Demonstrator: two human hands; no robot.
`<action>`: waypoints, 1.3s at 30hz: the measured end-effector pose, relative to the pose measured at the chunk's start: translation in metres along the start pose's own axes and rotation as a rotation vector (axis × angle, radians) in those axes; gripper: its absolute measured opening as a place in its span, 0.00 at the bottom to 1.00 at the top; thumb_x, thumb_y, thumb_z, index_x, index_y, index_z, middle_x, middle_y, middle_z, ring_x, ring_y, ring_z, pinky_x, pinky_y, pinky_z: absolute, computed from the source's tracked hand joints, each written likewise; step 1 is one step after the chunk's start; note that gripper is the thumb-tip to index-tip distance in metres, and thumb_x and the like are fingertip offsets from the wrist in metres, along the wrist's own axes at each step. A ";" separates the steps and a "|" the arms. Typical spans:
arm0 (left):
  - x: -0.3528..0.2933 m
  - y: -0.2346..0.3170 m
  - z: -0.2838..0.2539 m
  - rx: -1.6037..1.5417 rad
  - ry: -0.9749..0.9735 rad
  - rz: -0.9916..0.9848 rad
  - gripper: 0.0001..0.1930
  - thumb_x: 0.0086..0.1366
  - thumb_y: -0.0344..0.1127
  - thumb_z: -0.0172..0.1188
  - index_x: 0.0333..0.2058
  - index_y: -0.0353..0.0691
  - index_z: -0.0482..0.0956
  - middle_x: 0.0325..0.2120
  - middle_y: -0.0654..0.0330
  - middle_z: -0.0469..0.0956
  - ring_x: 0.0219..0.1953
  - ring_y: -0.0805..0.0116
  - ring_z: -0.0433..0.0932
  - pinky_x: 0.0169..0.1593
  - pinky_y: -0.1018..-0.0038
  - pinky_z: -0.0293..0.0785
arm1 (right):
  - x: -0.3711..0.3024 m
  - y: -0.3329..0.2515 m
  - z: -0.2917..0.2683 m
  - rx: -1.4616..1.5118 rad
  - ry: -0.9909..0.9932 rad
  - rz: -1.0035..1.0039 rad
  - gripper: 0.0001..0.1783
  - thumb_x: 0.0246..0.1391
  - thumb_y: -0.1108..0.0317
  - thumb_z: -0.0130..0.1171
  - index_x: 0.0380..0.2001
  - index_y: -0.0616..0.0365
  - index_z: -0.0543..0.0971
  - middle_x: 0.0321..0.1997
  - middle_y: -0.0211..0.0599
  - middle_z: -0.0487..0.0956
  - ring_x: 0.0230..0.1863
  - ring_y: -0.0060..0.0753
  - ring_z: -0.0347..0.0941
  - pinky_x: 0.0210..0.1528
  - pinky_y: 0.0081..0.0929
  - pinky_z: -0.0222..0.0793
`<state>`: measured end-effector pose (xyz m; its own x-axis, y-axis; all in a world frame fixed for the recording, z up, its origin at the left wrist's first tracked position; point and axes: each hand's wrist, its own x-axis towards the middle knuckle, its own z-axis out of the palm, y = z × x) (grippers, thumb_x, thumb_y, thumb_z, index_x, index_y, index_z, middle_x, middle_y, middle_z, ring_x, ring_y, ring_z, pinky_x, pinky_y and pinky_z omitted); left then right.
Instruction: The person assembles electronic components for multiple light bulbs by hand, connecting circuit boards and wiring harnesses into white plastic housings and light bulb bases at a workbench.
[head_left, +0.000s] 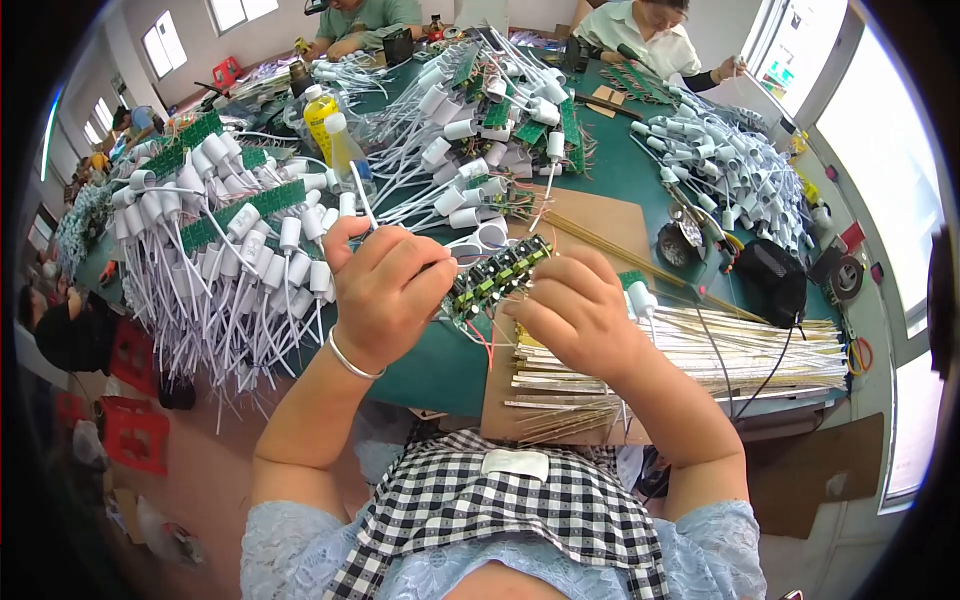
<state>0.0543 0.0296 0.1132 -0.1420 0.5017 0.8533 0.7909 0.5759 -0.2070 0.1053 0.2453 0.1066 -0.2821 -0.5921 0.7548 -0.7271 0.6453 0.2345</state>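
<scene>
Between my two hands is a strip of circuit boards (498,275), crowded with black and yellow-green components and tilted up to the right. My left hand (388,290) is closed round its left end. A thin white cable-like piece (362,195) sticks up behind that hand; whether I grip it too cannot be told. The bent fingers of my right hand (580,310) pinch the strip's right end, the fingertips partly hidden. Fine red wires (490,345) hang below the strip, above the green table (420,375).
White cylinders with cables and green boards (240,225) pile up at left, with another heap (490,120) ahead. More cylinders (725,165) lie far right. Long thin strips (680,350) rest on brown cardboard (600,220). Bottles (320,120) stand behind my left hand. Two people work across the table.
</scene>
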 end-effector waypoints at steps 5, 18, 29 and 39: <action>-0.001 -0.007 0.001 0.014 0.030 0.013 0.05 0.46 0.30 0.61 0.21 0.49 0.75 0.25 0.74 0.74 0.28 0.75 0.73 0.49 0.65 0.54 | -0.021 -0.002 -0.024 0.378 -0.090 0.036 0.09 0.36 0.71 0.58 0.26 0.54 0.73 0.27 0.31 0.73 0.31 0.33 0.71 0.33 0.32 0.69; 0.000 0.006 0.007 0.039 0.043 0.052 0.02 0.46 0.33 0.62 0.22 0.49 0.79 0.26 0.75 0.76 0.31 0.77 0.74 0.52 0.62 0.51 | 0.029 0.004 -0.010 0.453 -0.272 0.111 0.21 0.35 0.74 0.60 0.39 0.52 0.73 0.39 0.30 0.71 0.43 0.34 0.68 0.44 0.31 0.63; 0.003 0.004 0.011 0.013 0.017 0.034 0.04 0.45 0.31 0.61 0.21 0.49 0.79 0.26 0.74 0.75 0.32 0.75 0.73 0.53 0.62 0.50 | 0.030 0.013 -0.016 0.226 -0.333 -0.071 0.09 0.38 0.66 0.55 0.27 0.52 0.72 0.30 0.28 0.69 0.36 0.31 0.68 0.42 0.29 0.63; -0.003 -0.011 0.011 0.096 -0.004 -0.020 0.04 0.47 0.32 0.60 0.20 0.52 0.75 0.24 0.75 0.73 0.34 0.76 0.73 0.53 0.61 0.50 | 0.000 -0.017 -0.021 0.226 -0.393 -0.226 0.08 0.38 0.62 0.54 0.24 0.49 0.70 0.25 0.25 0.67 0.32 0.28 0.67 0.44 0.29 0.63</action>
<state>0.0395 0.0290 0.1079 -0.1594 0.4923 0.8557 0.7273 0.6447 -0.2355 0.1312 0.2448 0.1156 -0.2849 -0.8700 0.4024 -0.9021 0.3853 0.1942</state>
